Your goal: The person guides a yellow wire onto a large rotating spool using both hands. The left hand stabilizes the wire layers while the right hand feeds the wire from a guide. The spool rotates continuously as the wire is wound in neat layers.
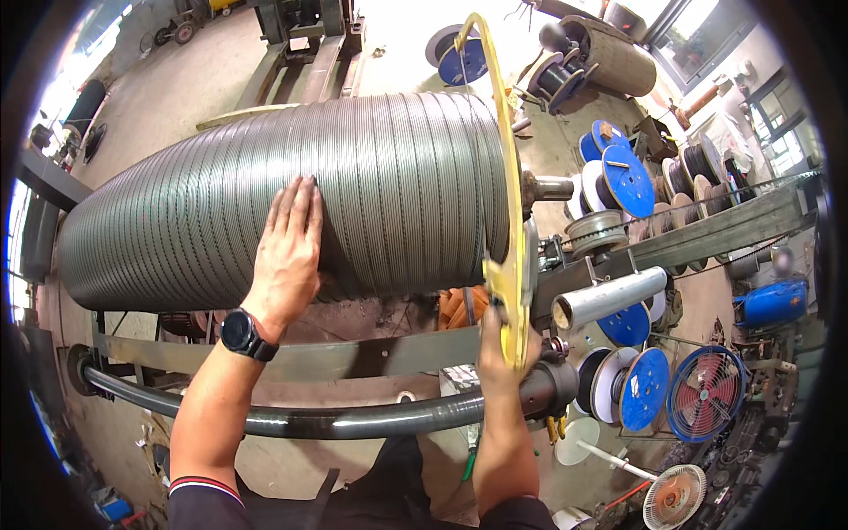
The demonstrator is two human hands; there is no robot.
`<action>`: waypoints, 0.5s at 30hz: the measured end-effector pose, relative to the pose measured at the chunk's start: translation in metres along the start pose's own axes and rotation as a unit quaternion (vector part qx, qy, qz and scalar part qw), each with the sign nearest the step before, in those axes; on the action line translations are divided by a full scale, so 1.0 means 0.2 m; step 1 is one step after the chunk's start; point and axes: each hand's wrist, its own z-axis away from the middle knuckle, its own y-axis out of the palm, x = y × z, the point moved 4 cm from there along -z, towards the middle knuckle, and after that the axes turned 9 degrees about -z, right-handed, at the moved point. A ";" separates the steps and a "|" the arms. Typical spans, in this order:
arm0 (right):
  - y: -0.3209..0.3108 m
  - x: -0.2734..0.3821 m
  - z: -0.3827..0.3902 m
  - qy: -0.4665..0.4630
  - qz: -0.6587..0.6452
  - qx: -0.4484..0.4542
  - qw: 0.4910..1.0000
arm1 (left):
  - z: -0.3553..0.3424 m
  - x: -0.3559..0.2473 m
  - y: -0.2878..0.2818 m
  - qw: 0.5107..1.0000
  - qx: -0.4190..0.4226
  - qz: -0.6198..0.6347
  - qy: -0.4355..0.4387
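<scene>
My left hand (287,256) lies flat on a large reel of wound steel wire rope (397,177), its fingers stretched out along the upper front of the coils. A dark watch (247,334) sits on that wrist. At the reel's right end stands a thin yellow flange (507,115). My right hand (505,349) grips the lower near edge of this flange, thumb on the coil side and the fingers partly hidden behind it. The hand is somewhat blurred.
A black curved roller or pipe (371,417) and a flat steel beam (397,351) run between me and the reel. To the right are a chain-driven beam (707,237), a metal tube (609,298), blue-sided spools (629,181) and a blue-framed fan (707,391). Forklift forks (314,71) lie beyond.
</scene>
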 end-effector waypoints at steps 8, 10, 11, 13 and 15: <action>-0.22 -0.11 0.35 0.076 0.066 0.012 0.995 | 0.00 0.01 0.01 1.000 -0.012 0.019 -0.008; -0.15 -0.13 0.24 0.046 0.028 -0.026 0.998 | -0.01 0.01 0.01 1.000 -0.013 0.014 -0.006; -0.05 -0.08 0.09 0.031 0.020 -0.002 0.999 | 0.01 0.00 0.02 1.000 -0.006 0.007 -0.008; -0.01 -0.02 0.00 -0.049 0.060 0.023 0.997 | 0.00 0.00 -0.02 1.000 0.001 0.024 -0.009; -0.06 -0.05 0.09 -0.044 0.063 0.017 0.997 | 0.00 0.00 -0.02 1.000 -0.007 0.012 -0.010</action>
